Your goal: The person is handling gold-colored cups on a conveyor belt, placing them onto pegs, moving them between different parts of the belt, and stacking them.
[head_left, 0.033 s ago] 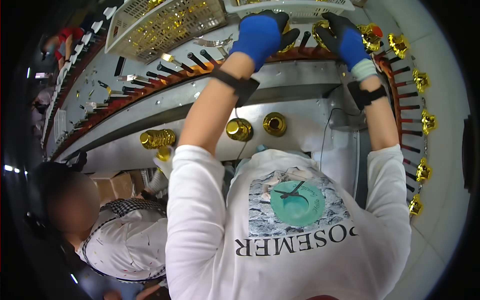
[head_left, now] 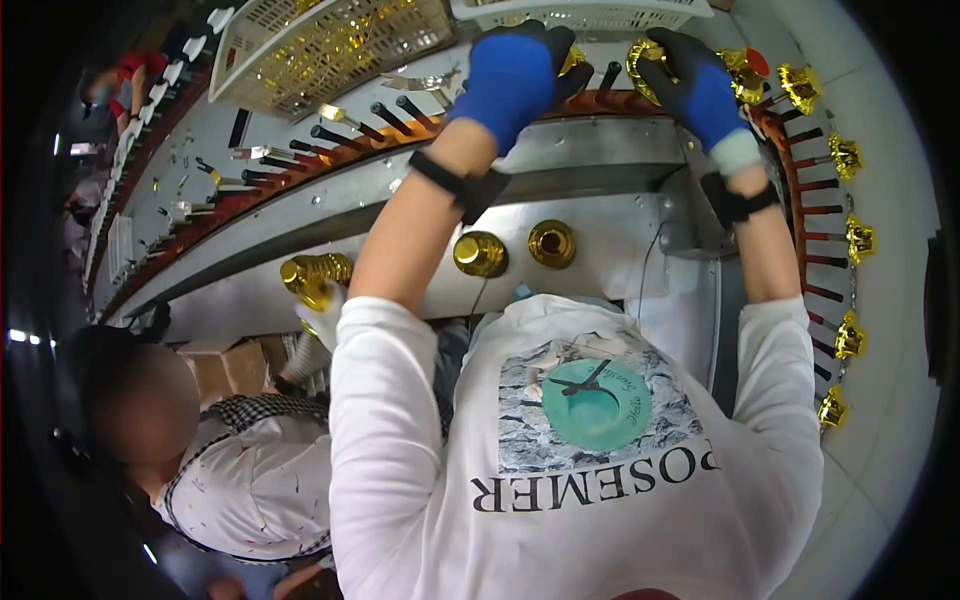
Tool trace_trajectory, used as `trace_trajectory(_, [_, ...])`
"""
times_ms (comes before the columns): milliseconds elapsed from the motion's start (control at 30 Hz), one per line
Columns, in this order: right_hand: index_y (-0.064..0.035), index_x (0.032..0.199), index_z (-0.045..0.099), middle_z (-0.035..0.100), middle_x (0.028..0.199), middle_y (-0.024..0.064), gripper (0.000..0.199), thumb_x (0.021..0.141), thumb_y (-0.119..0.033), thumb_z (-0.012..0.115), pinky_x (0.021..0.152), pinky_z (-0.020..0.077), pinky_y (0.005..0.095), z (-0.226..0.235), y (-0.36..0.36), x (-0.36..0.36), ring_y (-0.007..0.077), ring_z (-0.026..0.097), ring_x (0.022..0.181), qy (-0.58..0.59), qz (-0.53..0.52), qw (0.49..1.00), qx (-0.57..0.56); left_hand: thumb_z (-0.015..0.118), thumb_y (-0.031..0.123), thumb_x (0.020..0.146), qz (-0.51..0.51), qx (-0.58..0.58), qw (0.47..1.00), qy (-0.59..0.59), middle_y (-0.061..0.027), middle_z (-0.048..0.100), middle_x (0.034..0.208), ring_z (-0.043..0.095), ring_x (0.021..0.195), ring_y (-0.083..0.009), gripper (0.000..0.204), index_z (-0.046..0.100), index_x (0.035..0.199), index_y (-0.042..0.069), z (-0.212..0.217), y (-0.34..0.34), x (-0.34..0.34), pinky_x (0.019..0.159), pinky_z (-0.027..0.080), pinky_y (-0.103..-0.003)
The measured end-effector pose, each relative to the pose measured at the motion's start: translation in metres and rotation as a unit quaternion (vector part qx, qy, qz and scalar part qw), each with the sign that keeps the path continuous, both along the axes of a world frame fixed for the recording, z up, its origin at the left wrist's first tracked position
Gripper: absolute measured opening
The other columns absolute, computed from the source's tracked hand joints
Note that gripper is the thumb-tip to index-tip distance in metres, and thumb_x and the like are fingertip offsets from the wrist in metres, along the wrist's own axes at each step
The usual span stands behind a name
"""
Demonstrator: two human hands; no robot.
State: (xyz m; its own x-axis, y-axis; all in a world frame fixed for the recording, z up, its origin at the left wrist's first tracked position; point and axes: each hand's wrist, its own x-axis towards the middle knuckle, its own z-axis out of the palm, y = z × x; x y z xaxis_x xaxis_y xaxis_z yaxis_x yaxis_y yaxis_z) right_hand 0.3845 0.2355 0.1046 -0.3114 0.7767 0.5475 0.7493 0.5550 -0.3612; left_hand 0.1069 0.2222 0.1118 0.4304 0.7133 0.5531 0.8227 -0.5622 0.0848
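My left hand (head_left: pixel 512 75), in a blue glove with dark fingers, is closed round a shiny gold cup-like piece (head_left: pixel 572 60), mostly hidden behind the fingers. My right hand (head_left: pixel 694 85), gloved the same way, grips the rim of another gold flared piece (head_left: pixel 641 72) with its fingers curled over it. Between the two hands a black-tipped peg (head_left: pixel 610 75) stands up from the curved rail. Just beyond my right hand sits a gold piece with a red inside (head_left: pixel 746 72).
Pegs line the curved rail (head_left: pixel 370 155); several gold pieces (head_left: pixel 845 158) ride its right side. A white basket (head_left: pixel 330 60) of gold parts stands far left, another basket (head_left: pixel 590 14) ahead. Gold cup stacks (head_left: pixel 480 255) rest on the metal ledge. A co-worker (head_left: pixel 240 470) sits at left.
My left hand has moved slightly left and nearer. The gold pieces on the right of the rail have shifted a little. The co-worker's gloved hand has come up beside the lying gold stack.
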Motion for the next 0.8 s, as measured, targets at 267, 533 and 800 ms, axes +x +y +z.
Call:
trace_trajectory(267, [-0.007,0.135,0.068,0.074,0.121,0.0217,0.054,0.085,-0.022,0.083,0.097,0.0578,0.0491,-0.061,-0.151,-0.067,0.0416,0.073,0.106,0.004,0.144,0.972,-0.187,0.078,0.045,0.091,0.065,-0.318,0.937,-0.13,-0.0204,0.075,0.094,0.073,0.082,-0.0416,0.041,0.075,0.112,0.01,-0.099,-0.157,-0.106,0.069,0.057,-0.051])
trace_trajectory(533, [-0.0086,0.144,0.059,0.07,0.122,0.0178,0.069,0.084,-0.035,0.08,0.091,0.0579,0.0494,-0.191,-0.178,-0.119,0.0377,0.071,0.106,-0.121,0.185,0.936,-0.275,0.077,0.054,0.089,0.223,-0.426,0.874,0.066,-0.0224,0.076,0.107,0.075,0.087,-0.0403,0.059,0.068,0.132,0.013,-0.218,-0.202,-0.115,0.073,0.059,-0.051])
trace_trajectory(800, [0.0039,0.146,0.058,0.063,0.14,0.0296,0.067,0.092,-0.033,0.077,0.112,0.0489,0.0478,-0.084,-0.051,0.036,0.0433,0.061,0.13,-0.067,-0.055,0.989,0.119,0.083,0.035,0.089,-0.043,-0.164,0.979,-0.115,-0.0323,0.066,0.133,0.071,0.103,-0.0495,0.072,0.057,0.147,0.0,-0.078,-0.112,-0.041,0.087,0.059,-0.054])
